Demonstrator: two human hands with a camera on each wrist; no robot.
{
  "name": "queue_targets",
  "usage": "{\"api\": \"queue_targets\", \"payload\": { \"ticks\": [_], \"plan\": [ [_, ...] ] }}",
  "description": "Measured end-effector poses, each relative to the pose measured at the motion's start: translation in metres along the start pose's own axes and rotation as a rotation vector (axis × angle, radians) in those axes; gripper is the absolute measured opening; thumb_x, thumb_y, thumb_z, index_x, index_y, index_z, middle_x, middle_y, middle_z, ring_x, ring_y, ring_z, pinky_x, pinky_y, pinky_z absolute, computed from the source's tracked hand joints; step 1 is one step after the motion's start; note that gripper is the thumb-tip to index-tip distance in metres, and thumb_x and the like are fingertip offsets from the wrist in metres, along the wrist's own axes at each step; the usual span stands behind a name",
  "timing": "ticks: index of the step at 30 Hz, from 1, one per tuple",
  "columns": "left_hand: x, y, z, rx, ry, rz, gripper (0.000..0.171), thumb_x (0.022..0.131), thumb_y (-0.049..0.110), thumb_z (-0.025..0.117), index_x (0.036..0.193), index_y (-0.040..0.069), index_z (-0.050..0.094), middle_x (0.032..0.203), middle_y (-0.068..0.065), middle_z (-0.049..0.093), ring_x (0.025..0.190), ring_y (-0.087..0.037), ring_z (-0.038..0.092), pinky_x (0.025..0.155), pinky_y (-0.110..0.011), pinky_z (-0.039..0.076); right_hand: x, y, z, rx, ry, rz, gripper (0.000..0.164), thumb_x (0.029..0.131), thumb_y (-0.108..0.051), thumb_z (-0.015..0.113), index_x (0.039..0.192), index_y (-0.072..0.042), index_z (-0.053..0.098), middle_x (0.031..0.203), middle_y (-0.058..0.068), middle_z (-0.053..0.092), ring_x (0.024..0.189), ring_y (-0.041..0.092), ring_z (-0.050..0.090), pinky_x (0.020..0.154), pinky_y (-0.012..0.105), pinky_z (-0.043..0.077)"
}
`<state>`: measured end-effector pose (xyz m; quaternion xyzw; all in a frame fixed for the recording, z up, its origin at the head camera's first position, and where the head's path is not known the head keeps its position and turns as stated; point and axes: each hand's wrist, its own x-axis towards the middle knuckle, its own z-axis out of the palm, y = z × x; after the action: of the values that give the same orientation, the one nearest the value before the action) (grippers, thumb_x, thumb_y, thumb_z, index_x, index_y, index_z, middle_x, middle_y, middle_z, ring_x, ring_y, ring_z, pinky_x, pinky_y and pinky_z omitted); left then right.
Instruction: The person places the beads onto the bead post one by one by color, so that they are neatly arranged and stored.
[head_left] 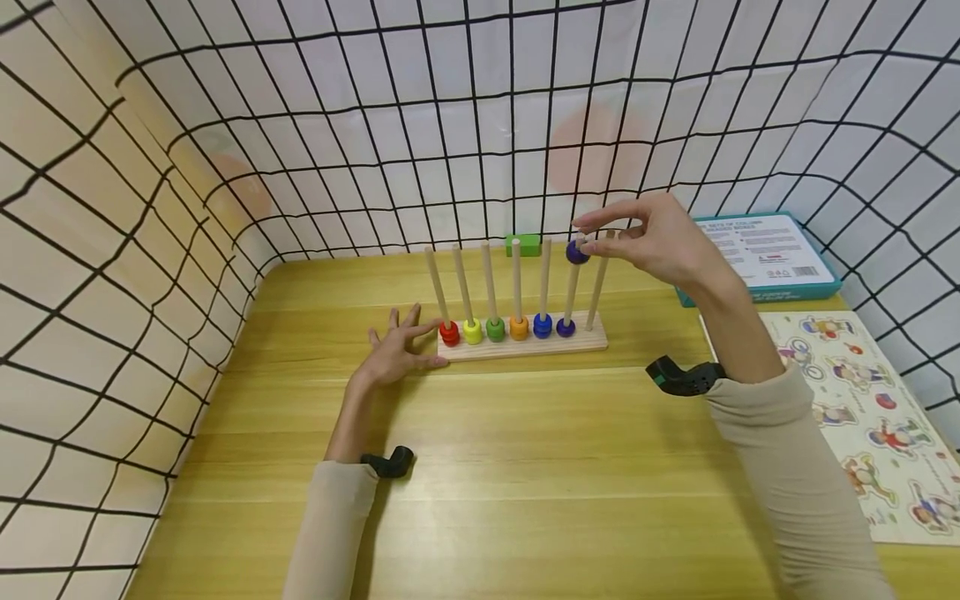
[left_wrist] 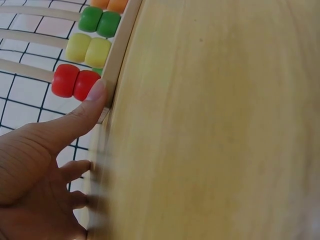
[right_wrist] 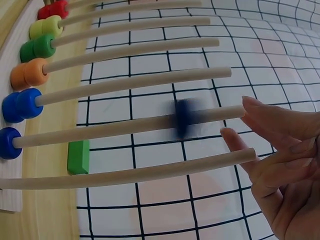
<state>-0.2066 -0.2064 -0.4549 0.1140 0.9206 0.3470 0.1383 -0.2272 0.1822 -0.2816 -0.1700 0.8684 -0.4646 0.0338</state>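
A wooden bead stacker [head_left: 525,347] with upright pegs stands on the table. Pairs of red, yellow, green, orange and blue beads sit at the feet of successive pegs, and one dark blue-purple bead [head_left: 566,328] at the sixth. My right hand [head_left: 660,242] is at the top of that sixth peg, thumb and finger parted. A second dark bead [right_wrist: 183,119], blurred, is on the peg below the fingertips, apart from them in the right wrist view. The last peg [right_wrist: 150,170] carries no bead. My left hand [head_left: 393,354] has its fingers spread, its thumb touching the base's left end beside the red beads [left_wrist: 75,81].
Behind the stacker lies a green block [head_left: 523,245]. A teal-edged box [head_left: 772,254] lies at the back right, with a picture board [head_left: 862,417] in front of it, partly behind my right arm. Black wire mesh [head_left: 480,100] over white sheeting borders the table.
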Motion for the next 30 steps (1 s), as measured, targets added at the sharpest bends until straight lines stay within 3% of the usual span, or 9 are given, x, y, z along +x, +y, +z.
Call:
{"api": "queue_targets", "payload": {
  "ticks": [4, 11, 15, 17, 19, 20, 23, 26, 30],
  "plan": [
    [0.0, 0.002, 0.0, 0.003, -0.003, -0.001, 0.076, 0.091, 0.035, 0.079, 0.157, 0.019, 0.045, 0.175, -0.016, 0.0, 0.157, -0.048, -0.02, 0.113, -0.078, -0.024, -0.006, 0.001, -0.002, -0.021, 0.025, 0.016, 0.035, 0.096, -0.032, 0.075, 0.127, -0.015, 0.075, 0.137, 0.008, 0.069, 0.049, 0.009, 0.04, 0.055, 0.031, 0.032],
    [0.003, 0.003, 0.001, -0.007, -0.004, 0.004, 0.075, 0.093, 0.035, 0.077, 0.158, 0.02, 0.043, 0.175, -0.016, 0.0, 0.157, -0.048, -0.021, 0.112, -0.078, -0.026, -0.026, 0.009, -0.008, -0.019, 0.143, 0.065, 0.04, 0.095, -0.041, 0.074, 0.131, -0.022, 0.073, 0.143, 0.002, 0.065, 0.069, -0.001, 0.067, 0.063, 0.029, 0.036],
    [0.003, 0.003, 0.001, -0.016, -0.013, 0.005, 0.076, 0.093, 0.036, 0.077, 0.159, 0.021, 0.041, 0.175, -0.015, -0.002, 0.157, -0.046, -0.023, 0.112, -0.077, -0.027, -0.042, 0.019, -0.01, 0.034, 0.202, 0.072, 0.038, 0.096, -0.038, 0.074, 0.131, -0.023, 0.072, 0.14, -0.005, 0.067, 0.064, -0.004, 0.064, 0.054, 0.029, 0.033],
    [0.004, 0.002, 0.001, -0.015, -0.015, 0.007, 0.076, 0.093, 0.036, 0.077, 0.159, 0.021, 0.041, 0.175, -0.014, -0.002, 0.157, -0.046, -0.023, 0.112, -0.077, -0.027, -0.049, 0.024, -0.011, 0.048, 0.217, 0.08, 0.038, 0.097, -0.039, 0.073, 0.131, -0.022, 0.072, 0.128, -0.013, 0.071, 0.057, -0.002, 0.058, 0.051, 0.032, 0.03],
    [0.004, 0.001, 0.0, -0.011, -0.012, 0.007, 0.076, 0.094, 0.035, 0.076, 0.159, 0.021, 0.041, 0.175, -0.014, -0.002, 0.157, -0.046, -0.023, 0.112, -0.077, -0.027, -0.054, 0.03, -0.012, 0.047, 0.218, 0.105, 0.04, 0.098, -0.043, 0.07, 0.131, -0.021, 0.071, 0.098, -0.014, 0.074, 0.051, 0.002, 0.05, 0.05, 0.032, 0.032],
    [0.005, 0.0, -0.001, -0.008, -0.01, 0.008, 0.076, 0.094, 0.035, 0.076, 0.159, 0.021, 0.041, 0.175, -0.015, -0.002, 0.157, -0.046, -0.023, 0.112, -0.077, -0.027, -0.056, 0.032, -0.011, 0.043, 0.215, 0.121, 0.042, 0.099, -0.045, 0.068, 0.133, -0.02, 0.07, 0.092, -0.016, 0.072, 0.05, 0.006, 0.046, 0.049, 0.031, 0.034],
    [0.005, -0.001, -0.003, 0.003, 0.002, 0.007, 0.076, 0.094, 0.035, 0.076, 0.16, 0.02, 0.04, 0.175, -0.017, -0.001, 0.157, -0.047, -0.022, 0.112, -0.077, -0.027, -0.061, 0.038, -0.009, -0.02, 0.176, 0.157, 0.053, 0.102, -0.052, 0.057, 0.141, -0.017, 0.063, 0.093, -0.006, 0.069, 0.062, 0.016, 0.057, 0.058, 0.028, 0.048],
    [0.001, 0.002, -0.004, 0.024, 0.012, -0.008, 0.078, 0.096, 0.039, 0.073, 0.162, 0.022, 0.035, 0.174, -0.02, -0.003, 0.158, -0.048, -0.019, 0.113, -0.077, -0.025, -0.063, 0.042, -0.005, -0.118, 0.084, 0.174, 0.063, 0.106, -0.055, 0.047, 0.153, -0.013, 0.049, 0.137, 0.01, 0.06, 0.101, 0.03, 0.065, 0.084, 0.04, 0.057],
    [-0.014, 0.013, -0.004, 0.075, 0.062, -0.026, 0.079, 0.102, 0.045, 0.062, 0.166, 0.022, 0.022, 0.173, -0.023, -0.008, 0.158, -0.049, -0.015, 0.115, -0.078, -0.021, -0.064, 0.045, 0.008, -0.239, -0.02, 0.156, 0.075, 0.107, -0.056, 0.043, 0.163, -0.008, 0.029, 0.164, 0.027, 0.028, 0.142, 0.05, 0.038, 0.11, 0.072, 0.037]
  ]
}}
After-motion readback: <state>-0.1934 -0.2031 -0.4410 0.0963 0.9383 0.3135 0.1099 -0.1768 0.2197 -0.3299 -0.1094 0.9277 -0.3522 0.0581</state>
